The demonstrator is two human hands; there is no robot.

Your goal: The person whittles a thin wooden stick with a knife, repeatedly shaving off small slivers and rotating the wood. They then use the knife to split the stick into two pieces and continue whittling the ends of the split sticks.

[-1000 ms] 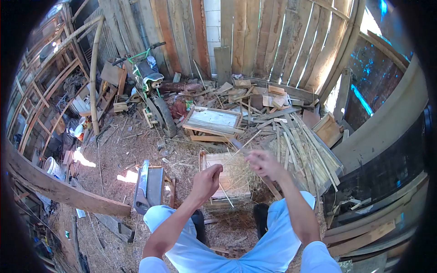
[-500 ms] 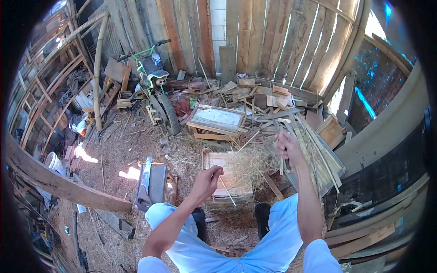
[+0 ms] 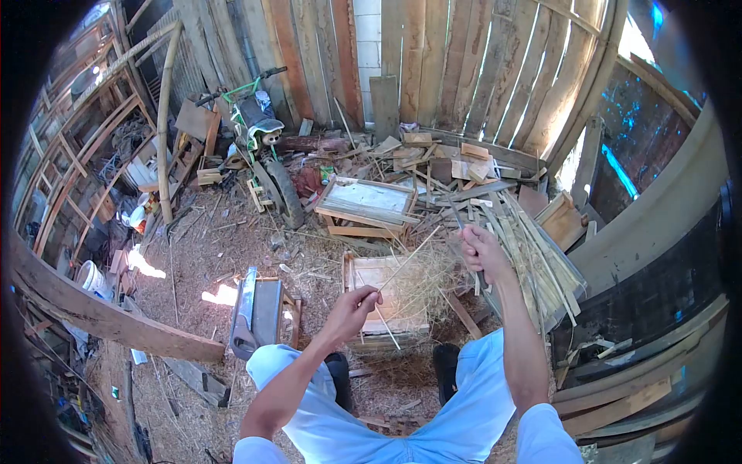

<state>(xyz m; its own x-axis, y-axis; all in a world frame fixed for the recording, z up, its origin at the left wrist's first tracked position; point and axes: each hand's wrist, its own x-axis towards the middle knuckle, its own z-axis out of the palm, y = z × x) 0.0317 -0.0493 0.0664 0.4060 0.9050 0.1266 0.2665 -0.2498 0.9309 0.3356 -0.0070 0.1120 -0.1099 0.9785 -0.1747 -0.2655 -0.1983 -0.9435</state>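
Observation:
My left hand is closed around a thin wooden stick, whose free end slants up to the right. My right hand grips a knife; its narrow dark blade points up and away, and the handle end shows below the fist. Between and below the hands is a shallow wooden box on the ground. A heap of fine curly shavings covers its right side. Another thin pale stick leans across the box under my left hand.
A small bench with a handsaw on it stands left of my knee. Long wood strips are stacked at the right. Behind are another wooden crate, scrap wood and a small motorbike. Shavings litter the ground.
My right hand has shifted slightly left with the knife, which shows more clearly now. The stick in my left hand has swung a little steeper; the left hand has barely moved.

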